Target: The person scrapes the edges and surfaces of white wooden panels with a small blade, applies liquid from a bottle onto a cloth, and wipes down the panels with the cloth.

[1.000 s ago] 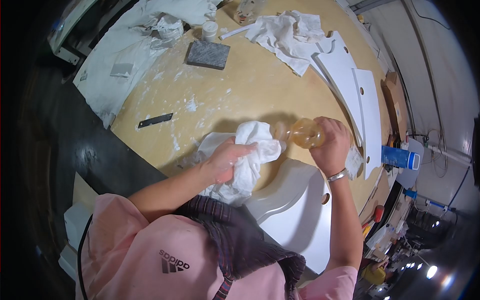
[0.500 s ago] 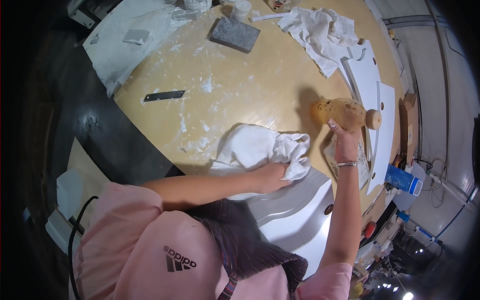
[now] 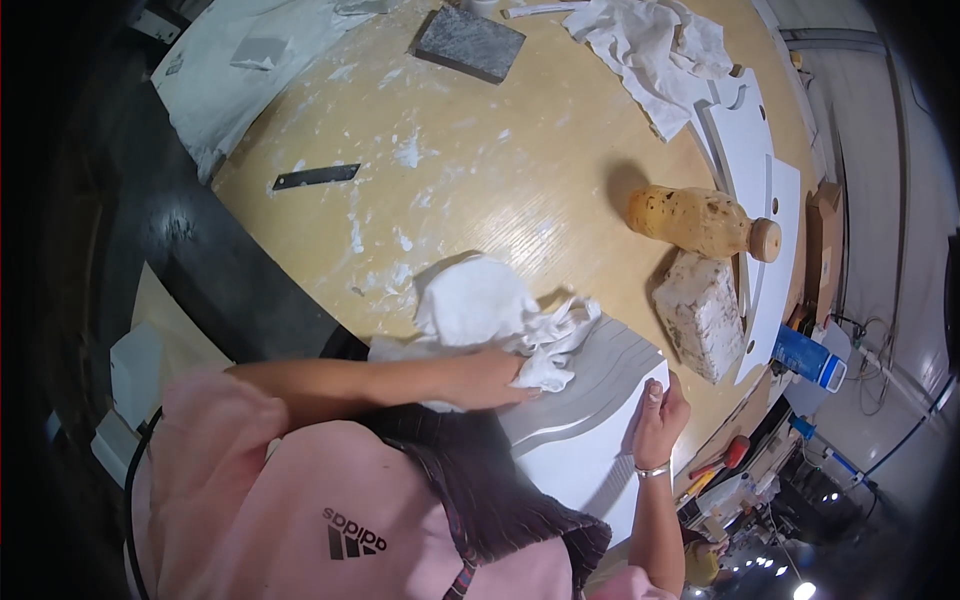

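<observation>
My left hand [image 3: 488, 378] is closed on a bunched white cloth [image 3: 475, 300], part of which lies on a white panel [image 3: 580, 465] with a grey, wavy stepped surface. The panel lies in front of me, against my dark apron. At its right edge my right hand [image 3: 662, 418] grips it, thumb on top and fingers over the far side. Beyond that hand stands a capped, stained plastic bottle [image 3: 690, 220] of yellowish liquid. Beside the bottle is a white block [image 3: 700, 315] with brown speckles.
A grey block [image 3: 470, 43] sits at the far side of the wooden table [image 3: 510, 150]. A dark flat blade [image 3: 317, 176] lies on the left. Another white cloth [image 3: 650, 55] and white shaped panels [image 3: 745, 130] are at the far right. A white-smeared sheet [image 3: 230, 90] covers the far left corner.
My right hand has let go of the bottle, leaving it on the table, and moved nearer to grip the panel's edge. My left hand has shifted left with the cloth.
</observation>
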The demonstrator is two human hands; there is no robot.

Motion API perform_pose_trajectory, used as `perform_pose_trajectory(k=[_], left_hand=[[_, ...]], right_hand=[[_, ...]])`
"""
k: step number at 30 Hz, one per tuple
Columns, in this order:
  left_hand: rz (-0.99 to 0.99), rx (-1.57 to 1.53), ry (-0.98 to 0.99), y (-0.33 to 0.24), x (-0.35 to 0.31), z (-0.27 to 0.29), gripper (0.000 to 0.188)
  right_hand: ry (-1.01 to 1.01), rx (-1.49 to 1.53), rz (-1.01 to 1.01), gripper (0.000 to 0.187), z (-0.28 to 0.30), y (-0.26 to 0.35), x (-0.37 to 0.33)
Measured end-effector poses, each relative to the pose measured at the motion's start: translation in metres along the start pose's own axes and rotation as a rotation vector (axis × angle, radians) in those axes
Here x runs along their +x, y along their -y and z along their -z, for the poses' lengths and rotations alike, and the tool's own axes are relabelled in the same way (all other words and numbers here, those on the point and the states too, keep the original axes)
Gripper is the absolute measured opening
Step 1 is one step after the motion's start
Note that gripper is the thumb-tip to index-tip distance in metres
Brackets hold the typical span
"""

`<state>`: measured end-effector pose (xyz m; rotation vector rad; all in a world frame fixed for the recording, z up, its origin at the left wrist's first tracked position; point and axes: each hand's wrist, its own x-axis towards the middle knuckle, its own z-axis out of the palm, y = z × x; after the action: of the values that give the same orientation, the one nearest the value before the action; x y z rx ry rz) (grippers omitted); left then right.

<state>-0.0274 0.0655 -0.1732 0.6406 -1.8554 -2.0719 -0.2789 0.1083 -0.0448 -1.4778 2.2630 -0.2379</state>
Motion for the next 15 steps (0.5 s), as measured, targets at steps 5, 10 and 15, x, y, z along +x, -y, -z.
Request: perform_pose_trajectory(k=[5, 10, 15], left_hand=[[0.18, -0.178, -0.048, -0.046, 0.053, 0.014, 0.048], [-0.354, 0.082, -0.216, -0.037, 0.032, -0.027, 0.054], [-0.293, -0.061, -0.136, -0.036, 0.094, 0.005, 0.05]], right_hand=[[-0.013, 0.131, 0.033, 0.045, -0.009, 0.016, 0.007], [-0.053, 0.205, -0.014, 0.041, -0.012, 0.012, 0.004], [-0.006, 0.034, 0.071, 0.039, -0.009, 0.01, 0.009]])
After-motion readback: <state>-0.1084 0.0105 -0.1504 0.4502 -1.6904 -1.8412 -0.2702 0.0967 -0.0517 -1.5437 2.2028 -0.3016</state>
